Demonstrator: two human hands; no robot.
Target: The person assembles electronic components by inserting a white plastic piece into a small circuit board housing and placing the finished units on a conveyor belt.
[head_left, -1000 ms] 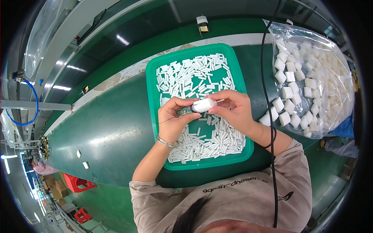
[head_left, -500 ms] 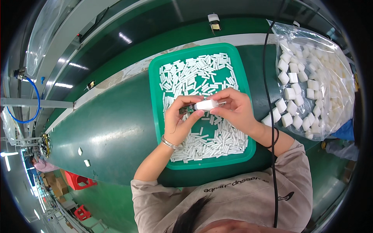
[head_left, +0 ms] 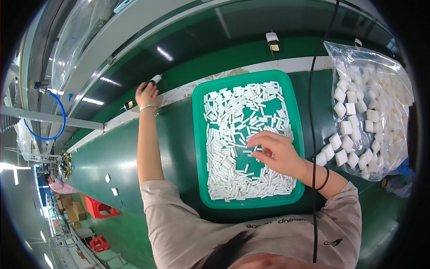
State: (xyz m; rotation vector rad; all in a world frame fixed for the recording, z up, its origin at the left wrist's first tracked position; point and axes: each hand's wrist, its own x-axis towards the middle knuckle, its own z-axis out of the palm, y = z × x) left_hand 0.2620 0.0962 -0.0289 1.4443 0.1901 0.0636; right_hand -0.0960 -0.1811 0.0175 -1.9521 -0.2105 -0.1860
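- Left hand: I can't tell whether its fingers grip; the white-capped device sits at their tips, dark end partly hidden.
- Right hand: thumb and fingers parted, white sticks beneath them.

a single wide fisheye view from head height, downward and close above the green tray
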